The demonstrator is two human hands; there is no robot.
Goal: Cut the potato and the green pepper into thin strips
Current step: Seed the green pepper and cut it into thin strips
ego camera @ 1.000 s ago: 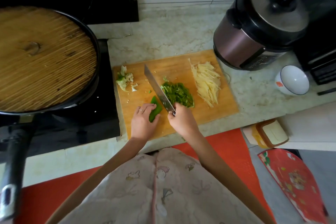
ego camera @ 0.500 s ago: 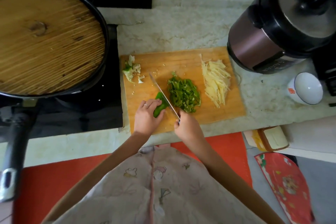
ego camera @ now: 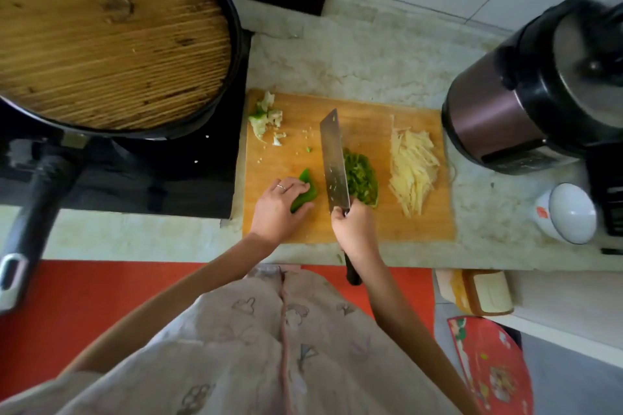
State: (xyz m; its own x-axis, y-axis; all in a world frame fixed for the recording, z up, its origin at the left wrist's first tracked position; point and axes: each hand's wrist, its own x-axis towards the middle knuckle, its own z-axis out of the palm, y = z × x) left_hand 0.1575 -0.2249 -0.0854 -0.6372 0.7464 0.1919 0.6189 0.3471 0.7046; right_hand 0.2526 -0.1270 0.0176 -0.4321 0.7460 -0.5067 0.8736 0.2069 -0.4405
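Observation:
On the wooden cutting board (ego camera: 367, 229) my left hand (ego camera: 274, 209) holds down an uncut piece of green pepper (ego camera: 306, 190), fingers curled over it. My right hand (ego camera: 354, 229) grips the handle of a cleaver (ego camera: 333, 162) whose blade lies tilted between that piece and a heap of green pepper strips (ego camera: 361, 178). Pale potato strips (ego camera: 413, 168) lie in a pile at the board's right side.
Pepper core scraps (ego camera: 266, 116) sit at the board's far left corner. A black pan with a wooden lid (ego camera: 101, 37) stands on the stove to the left. A pressure cooker (ego camera: 539, 84) and a white bowl (ego camera: 566, 212) stand to the right.
The cleaver has lifted off the pepper piece and shifted right, its flat side now showing. My left hand stays on the pepper piece. The camera has moved closer.

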